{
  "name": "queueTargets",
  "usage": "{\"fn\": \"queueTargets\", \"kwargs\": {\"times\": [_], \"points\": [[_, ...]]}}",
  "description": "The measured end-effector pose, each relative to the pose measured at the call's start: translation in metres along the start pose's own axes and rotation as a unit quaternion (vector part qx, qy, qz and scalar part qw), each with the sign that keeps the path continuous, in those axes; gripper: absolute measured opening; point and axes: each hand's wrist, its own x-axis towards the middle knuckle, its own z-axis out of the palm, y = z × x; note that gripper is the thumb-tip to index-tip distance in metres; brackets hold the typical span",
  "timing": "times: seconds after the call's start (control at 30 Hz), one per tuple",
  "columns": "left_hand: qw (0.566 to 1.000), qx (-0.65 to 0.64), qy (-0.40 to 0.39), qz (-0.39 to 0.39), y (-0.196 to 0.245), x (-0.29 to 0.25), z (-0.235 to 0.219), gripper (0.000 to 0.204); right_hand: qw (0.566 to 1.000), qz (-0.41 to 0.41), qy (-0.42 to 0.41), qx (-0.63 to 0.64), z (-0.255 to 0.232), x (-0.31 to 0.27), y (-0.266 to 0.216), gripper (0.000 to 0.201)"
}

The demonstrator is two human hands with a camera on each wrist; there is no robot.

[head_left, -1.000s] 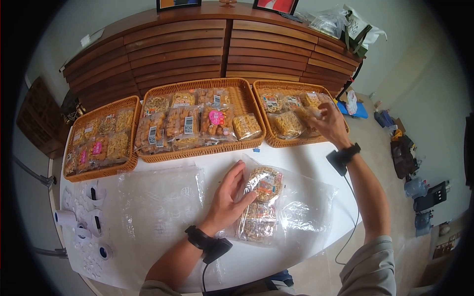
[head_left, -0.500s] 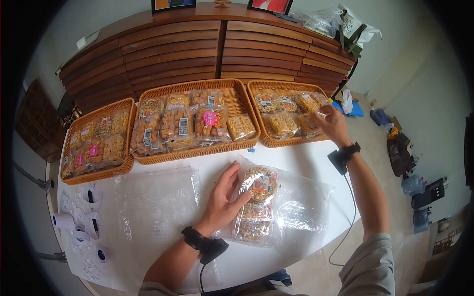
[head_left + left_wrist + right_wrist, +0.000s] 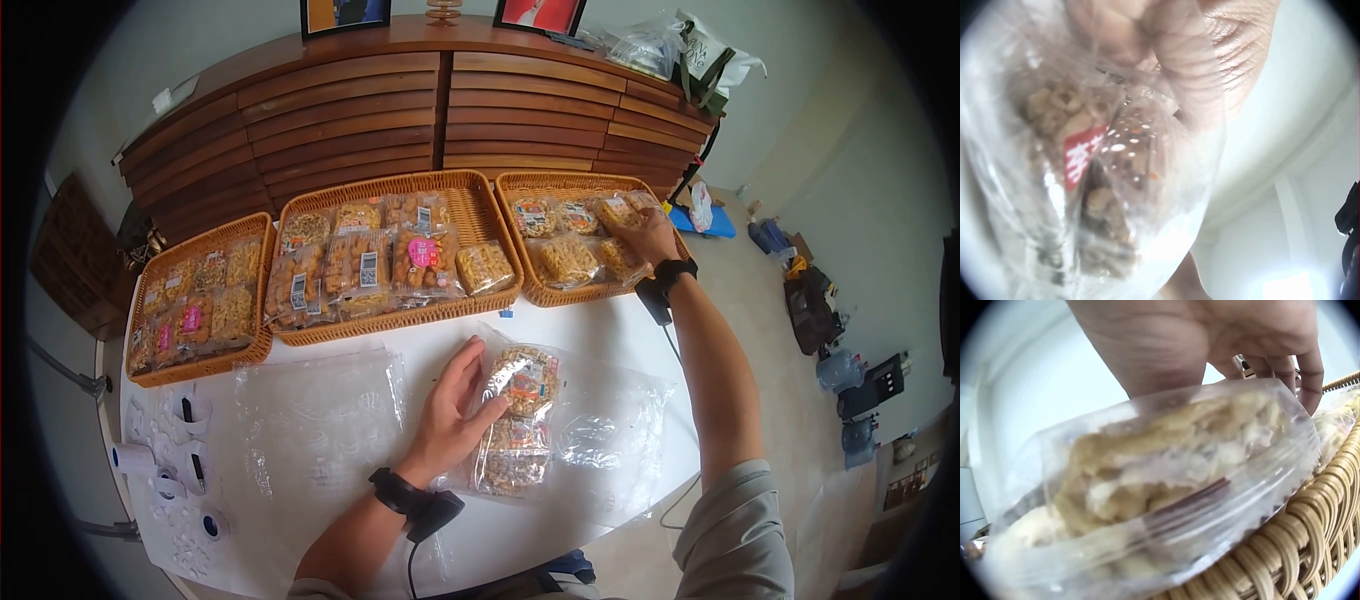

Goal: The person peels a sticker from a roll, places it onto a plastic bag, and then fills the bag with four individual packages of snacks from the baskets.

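My left hand point(image 3: 450, 415) holds a clear plastic bag point(image 3: 610, 425), thumb over its near layer and fingers along its left side. Inside lie two wrapped snack packets point(image 3: 525, 385), one above the other; a red label with white characters shows on one in the left wrist view. My right hand point(image 3: 652, 240) reaches over the right wicker basket point(image 3: 540, 292), thumb and fingers round a wrapped snack packet point(image 3: 614, 210) in its back row. Seen from the right wrist, another wrapped packet point(image 3: 1166, 469) stands in front of the hand and hides the thumb tip.
A middle wicker basket point(image 3: 400, 322) and a left wicker basket point(image 3: 200, 368) hold more packets. Flat clear bags point(image 3: 320, 420) lie left of my left hand. Tape rolls point(image 3: 133, 458), pens and paper scraps are at the table's left edge. A slatted wooden cabinet point(image 3: 340, 110) stands behind.
My right hand has moved from the basket's front right towards its back row, onto a packet there. The left hand keeps its hold on the bag.
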Motion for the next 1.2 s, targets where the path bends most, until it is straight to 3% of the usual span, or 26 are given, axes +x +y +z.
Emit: {"fn": "queueTargets", "kwargs": {"times": [0.17,0.27,0.47,0.5,0.6,0.63,0.73,0.83,0.93,1.03,1.13,1.2], "points": [[1.000,0.007,-0.002,0.001,-0.005,0.000,-0.003,0.074,0.993,0.031,-0.075,0.087,-0.019,-0.009,-0.013,0.087],[1.000,0.017,0.001,-0.002,0.001,0.000,-0.001,0.074,0.994,-0.006,0.111,0.005,-0.010,-0.013,0.002,0.085],[1.000,0.014,-0.009,-0.005,0.005,-0.001,0.001,0.074,0.985,0.014,0.171,-0.007,-0.037,-0.016,0.036,0.079],[1.000,0.012,-0.009,-0.004,0.005,0.000,0.001,0.074,0.990,0.029,0.136,-0.002,-0.051,-0.024,0.033,0.069],[1.000,0.009,-0.006,0.000,0.004,0.000,0.000,0.074,0.997,0.058,0.040,0.026,-0.056,-0.023,0.062,0.065],[1.000,0.008,-0.005,0.002,0.003,0.000,0.000,0.074,0.998,0.064,-0.006,-0.018,-0.056,-0.027,0.073,0.058],[1.000,0.003,-0.004,0.004,0.002,0.000,0.001,0.073,0.996,0.087,-0.019,-0.009,-0.057,-0.039,0.073,0.058],[1.000,0.007,-0.004,0.003,0.002,0.000,0.000,0.074,0.998,0.051,-0.010,-0.027,-0.053,-0.036,0.077,0.061],[1.000,0.003,-0.006,-0.001,0.003,0.000,0.000,0.074,0.992,0.082,-0.061,-0.074,-0.067,-0.038,0.058,0.067],[1.000,-0.002,-0.006,-0.007,0.002,0.000,0.000,0.074,0.971,-0.109,0.175,-0.117,-0.049,-0.034,0.068,0.065],[1.000,0.005,-0.007,-0.005,0.002,0.000,0.000,0.074,0.967,-0.153,0.196,-0.052,-0.047,-0.013,0.056,0.059],[1.000,0.010,-0.010,-0.006,0.003,0.000,0.001,0.075,0.989,-0.116,0.090,0.033,-0.042,-0.005,0.038,0.057]]}}
